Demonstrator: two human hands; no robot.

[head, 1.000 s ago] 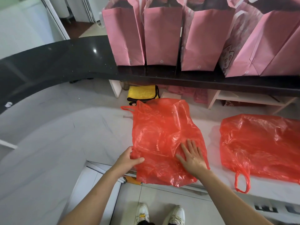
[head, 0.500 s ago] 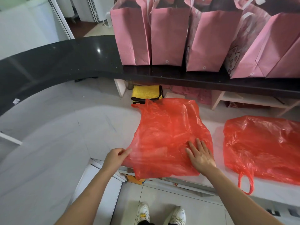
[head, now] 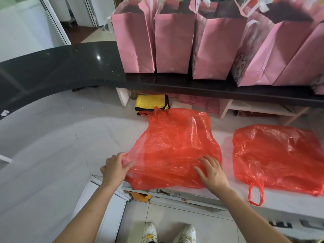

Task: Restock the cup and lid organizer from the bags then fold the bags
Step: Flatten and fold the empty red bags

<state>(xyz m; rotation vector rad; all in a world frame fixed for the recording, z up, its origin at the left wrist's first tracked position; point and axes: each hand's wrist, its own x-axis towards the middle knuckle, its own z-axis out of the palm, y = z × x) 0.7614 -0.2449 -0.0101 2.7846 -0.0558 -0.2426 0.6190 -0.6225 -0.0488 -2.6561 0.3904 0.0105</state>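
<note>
A pale marble-look counter (head: 52, 146) fills the near scene, with a raised black ledge (head: 70, 67) curving along its far side. A row of pink paper bags (head: 175, 44) is stood upright on that ledge. Below the ledge, a folded yellow cloth (head: 151, 102) is tucked at the far edge of the counter. A red plastic bag (head: 175, 146) is laid flat on the counter, its near edge reaching the counter's rim. Its left corner is pinched between the thumb and curled fingers of the left hand (head: 114, 168). The right hand (head: 211, 173) is spread flat and pressed on the bag's near right part. A second red bag (head: 280, 155) is laid to the right, apart from the first, one handle loop hanging over the rim.
</note>
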